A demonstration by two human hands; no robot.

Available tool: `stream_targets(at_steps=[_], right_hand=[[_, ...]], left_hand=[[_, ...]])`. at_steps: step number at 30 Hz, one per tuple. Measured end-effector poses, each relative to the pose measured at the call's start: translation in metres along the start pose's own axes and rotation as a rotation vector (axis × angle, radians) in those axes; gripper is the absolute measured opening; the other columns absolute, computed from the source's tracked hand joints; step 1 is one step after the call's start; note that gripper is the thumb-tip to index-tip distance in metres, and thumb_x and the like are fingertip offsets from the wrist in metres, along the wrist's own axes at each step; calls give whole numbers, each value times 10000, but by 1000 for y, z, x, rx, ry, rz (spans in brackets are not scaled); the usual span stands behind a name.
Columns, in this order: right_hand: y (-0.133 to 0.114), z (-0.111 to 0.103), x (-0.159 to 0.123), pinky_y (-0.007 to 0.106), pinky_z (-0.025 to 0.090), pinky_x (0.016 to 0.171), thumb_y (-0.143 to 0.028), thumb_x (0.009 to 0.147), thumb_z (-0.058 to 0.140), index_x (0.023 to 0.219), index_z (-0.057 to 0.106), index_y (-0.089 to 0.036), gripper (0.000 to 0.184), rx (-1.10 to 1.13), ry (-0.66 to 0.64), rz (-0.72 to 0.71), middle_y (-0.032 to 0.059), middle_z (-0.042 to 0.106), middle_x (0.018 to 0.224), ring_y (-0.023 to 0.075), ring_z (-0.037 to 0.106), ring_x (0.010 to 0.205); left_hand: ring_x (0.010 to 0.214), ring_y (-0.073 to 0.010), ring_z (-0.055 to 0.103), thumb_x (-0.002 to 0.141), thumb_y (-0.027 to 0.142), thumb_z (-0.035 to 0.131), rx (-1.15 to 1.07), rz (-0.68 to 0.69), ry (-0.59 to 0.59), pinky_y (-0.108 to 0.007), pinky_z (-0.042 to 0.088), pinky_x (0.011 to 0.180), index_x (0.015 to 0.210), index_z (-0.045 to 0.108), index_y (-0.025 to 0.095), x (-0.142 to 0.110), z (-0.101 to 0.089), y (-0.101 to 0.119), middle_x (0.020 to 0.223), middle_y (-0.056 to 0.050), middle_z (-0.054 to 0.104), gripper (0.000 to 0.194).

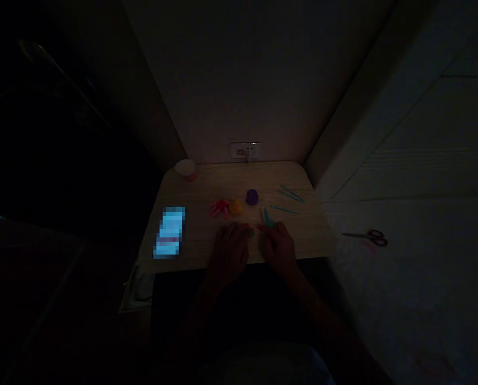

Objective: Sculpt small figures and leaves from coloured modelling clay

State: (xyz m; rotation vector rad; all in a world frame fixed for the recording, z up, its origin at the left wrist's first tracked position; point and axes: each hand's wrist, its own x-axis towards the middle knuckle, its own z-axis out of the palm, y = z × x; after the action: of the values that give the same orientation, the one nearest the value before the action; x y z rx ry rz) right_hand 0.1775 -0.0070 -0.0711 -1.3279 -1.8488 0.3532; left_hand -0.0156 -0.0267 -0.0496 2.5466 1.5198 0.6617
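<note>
In dim light, both hands work low over the front of a small wooden table [207, 187]. My left hand [230, 248] rests there with its fingers curled and close together. A small teal bit [252, 233] shows at its fingertips; what else is in them is too dark to see. My right hand [279, 246] is closed around a teal plastic tool [267, 217] with a curved, blade-like end pointing away from me. Just beyond the hands lie a red piece with pink finger-like strips [222, 206], a yellow-orange lump [236, 206] and a purple lump [252, 197], perhaps modelling clay.
Several thin teal sticks [291, 193] lie on the right side. A lit phone [170, 232] lies at the left, and a pinkish-white cup [186, 170] stands in the back left corner. A wall socket [245, 151] is behind the table. Scissors [371, 237] lie on a pale surface to the right.
</note>
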Motion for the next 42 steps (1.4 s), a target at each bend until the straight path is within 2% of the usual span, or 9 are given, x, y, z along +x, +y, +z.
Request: stream_targets(at_steps=[9,14,17,20,23,26,29,37,42], right_hand=[[1,-6,1,383,531,758,-203,968,479,1219,733,-204,357,76,201,123,52,532,897,223,572,787],[6,-12,2,400,513,784,-275,1021,464,1205,741,-218,338,131,300,146,66,574,918,245,595,858],[13,-17,5,391,506,763,-277,1027,445,1197,754,-226,356,129,313,147,61,577,895,242,590,842],[23,-20,10,393,519,776,-300,1001,524,1150,772,-220,300,87,245,118,62,582,907,239,599,846],[34,-24,15,413,540,834,-321,956,627,1148,776,-221,263,48,90,41,71,602,941,247,610,896],[46,-28,21,423,547,856,-298,945,642,1168,779,-210,276,6,-56,-54,86,614,963,248,611,915],[57,-33,26,423,556,853,-289,958,630,1152,791,-202,266,3,-142,-94,96,635,985,243,623,907],[61,-33,27,407,569,831,-286,974,639,1122,807,-206,238,23,-166,-47,83,648,958,232,645,881],[61,-35,25,400,568,812,-320,977,640,1123,797,-198,246,37,-148,-51,85,643,951,234,649,865]], left_hand=[[1437,-337,457,982,173,531,-3,18,-6,-603,333,1220,1391,635,264,0,1,-2,1559,-44,573,432],[1456,-329,446,995,180,505,-4,29,-32,-594,315,1235,1516,522,255,0,0,-1,1579,-59,551,526],[1476,-328,434,982,177,517,-7,11,-30,-598,293,1253,1552,471,255,0,0,0,1584,-66,544,578],[1481,-331,432,971,186,537,-11,-12,-25,-596,288,1259,1479,539,243,0,0,0,1575,-76,549,511],[1461,-332,452,968,197,551,-16,-14,-16,-603,298,1252,1380,610,249,0,-1,-1,1547,-84,568,419],[1465,-339,447,973,197,545,-5,-5,-2,-619,305,1243,1355,628,252,-1,0,-2,1551,-91,560,394],[1460,-345,455,974,203,549,17,-32,20,-628,310,1237,1350,630,257,-1,0,-1,1534,-105,568,388],[1465,-367,450,981,223,549,49,-78,36,-647,302,1226,1395,584,227,-1,3,0,1561,-143,536,415],[1452,-320,482,996,203,505,-14,-56,22,-606,285,1250,1426,545,196,-1,1,4,1521,-121,593,432]])
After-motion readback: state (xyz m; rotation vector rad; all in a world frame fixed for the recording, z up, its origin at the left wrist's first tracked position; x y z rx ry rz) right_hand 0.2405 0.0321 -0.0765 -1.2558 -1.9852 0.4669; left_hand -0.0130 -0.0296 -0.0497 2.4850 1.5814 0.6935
